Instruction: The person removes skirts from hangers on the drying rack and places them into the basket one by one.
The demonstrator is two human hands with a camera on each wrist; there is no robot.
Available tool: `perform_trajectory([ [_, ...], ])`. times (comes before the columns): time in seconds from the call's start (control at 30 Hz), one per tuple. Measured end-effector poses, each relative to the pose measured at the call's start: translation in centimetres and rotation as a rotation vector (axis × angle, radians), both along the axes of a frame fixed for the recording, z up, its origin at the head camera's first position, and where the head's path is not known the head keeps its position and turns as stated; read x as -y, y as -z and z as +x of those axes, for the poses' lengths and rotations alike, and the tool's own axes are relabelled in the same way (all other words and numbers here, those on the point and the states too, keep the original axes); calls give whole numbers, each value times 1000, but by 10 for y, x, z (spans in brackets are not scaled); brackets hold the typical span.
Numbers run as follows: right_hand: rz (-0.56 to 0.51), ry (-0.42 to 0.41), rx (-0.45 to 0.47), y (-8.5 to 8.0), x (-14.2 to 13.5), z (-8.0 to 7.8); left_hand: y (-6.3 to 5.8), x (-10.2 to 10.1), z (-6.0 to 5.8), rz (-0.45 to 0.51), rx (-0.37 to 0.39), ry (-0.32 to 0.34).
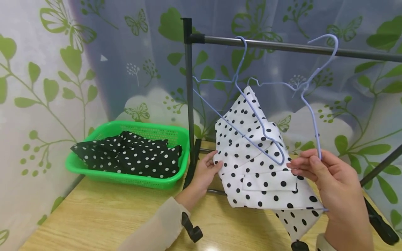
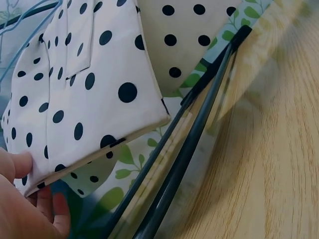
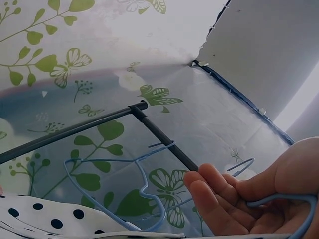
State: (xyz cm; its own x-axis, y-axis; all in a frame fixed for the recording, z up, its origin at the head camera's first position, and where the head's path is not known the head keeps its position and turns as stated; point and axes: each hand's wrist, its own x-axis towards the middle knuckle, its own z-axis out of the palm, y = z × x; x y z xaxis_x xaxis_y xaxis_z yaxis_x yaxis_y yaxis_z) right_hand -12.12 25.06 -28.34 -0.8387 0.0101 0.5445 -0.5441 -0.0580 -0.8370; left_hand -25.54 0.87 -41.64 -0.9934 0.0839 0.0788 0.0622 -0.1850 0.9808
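A white cloth garment with black polka dots (image 1: 251, 146) hangs tilted in the middle of the head view. My left hand (image 1: 204, 170) pinches its left edge, thumb in front and fingers behind; the left wrist view shows this thumb (image 2: 20, 164) on the fabric. My right hand (image 1: 339, 184) holds the right arm of a light blue wire hanger (image 1: 311, 101) between thumb and fingers. This hanger's left shoulder reaches the garment's top corner, and a bit of blue wire shows at the garment's lower right. How the cloth sits on the wire is partly hidden.
Another blue hanger (image 1: 238, 69) hangs from the rack's metal rod (image 1: 267, 44), in front of the garment. A green basket (image 1: 169, 183) on the wooden table (image 1: 103, 209) holds a black cloth with white dots (image 1: 125, 155). A leaf-patterned curtain (image 1: 150, 62) stands behind.
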Motion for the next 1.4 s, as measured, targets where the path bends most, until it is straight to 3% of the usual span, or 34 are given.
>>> perform_trajectory([
  [0.27,6,-50,-41,0,-4,1,-2,4,5,-116,-73,21],
  [0.47,7,-54,-44,0,-4,1,-3,6,6,-193,-133,-41],
  [0.77,31,-29,-28,0,-2,2,-9,5,9,-226,-189,-92],
  [0.9,18,-20,-19,-1,-2,2,-11,4,8,-290,-232,-147],
  [1.0,25,-14,-12,0,-3,2,-9,3,6,-372,-307,-186],
  [1.17,32,-16,-8,1,-4,1,-10,7,5,-496,-465,-149],
  [1.4,-27,-54,-23,2,-6,-3,-16,18,0,-645,-576,-86],
])
